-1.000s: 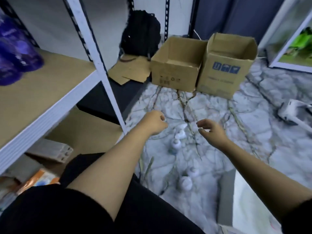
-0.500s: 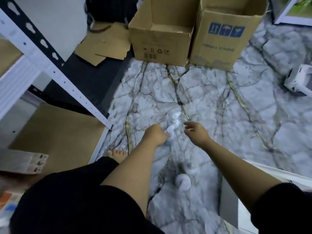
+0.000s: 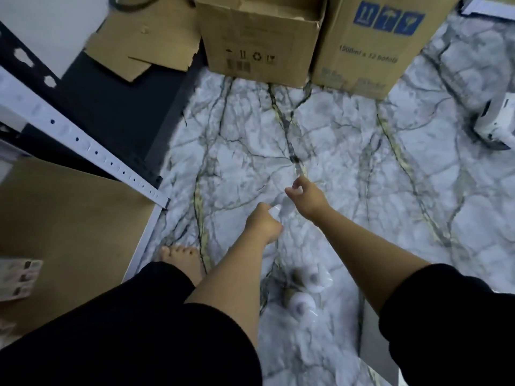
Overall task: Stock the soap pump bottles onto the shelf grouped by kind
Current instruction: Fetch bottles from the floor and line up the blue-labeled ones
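Your left hand [image 3: 264,224] now closes on a white bottle [image 3: 276,209]; your right hand [image 3: 305,196], just beyond it, has pinched another bottle's pump [image 3: 279,198].

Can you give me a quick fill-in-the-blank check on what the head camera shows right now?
1. Both hands reach down to white pump bottles standing on the ____ floor.
2. The left hand is closed around a bottle's ____.
3. Nearer the person, ____ more white bottles stand untouched.
4. The cardboard box with blue handling symbols stands to the ____ of the open box.

Missing words: marble; pump top; two; right
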